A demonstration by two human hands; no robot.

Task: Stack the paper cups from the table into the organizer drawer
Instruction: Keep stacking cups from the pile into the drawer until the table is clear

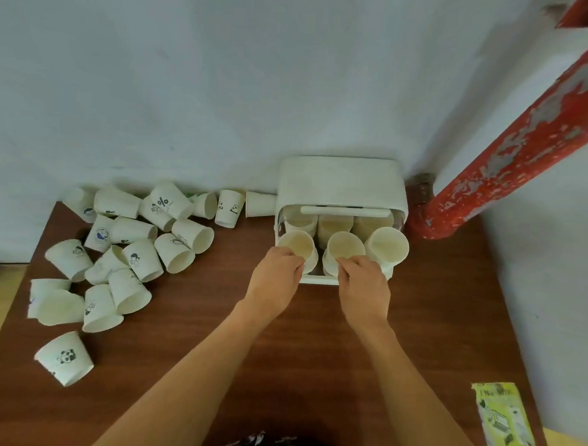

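Hands (pixel 320 278) pinch cup rims (pixel 296 245) at drawer (pixel 317 280) front edge; table (pixel 433 313) right bare.

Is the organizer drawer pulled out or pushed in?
Pulled out: the drawer juts forward from the organizer, with upright cups exposed.

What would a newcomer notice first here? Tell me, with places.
The two hands at centre: the left hand pinches a cup at the drawer's front left, the right hand pinches another cup at its front middle. To the left, a pile of loose cups lies tumbled across the table. At far right a peeling red pipe slants up the wall.
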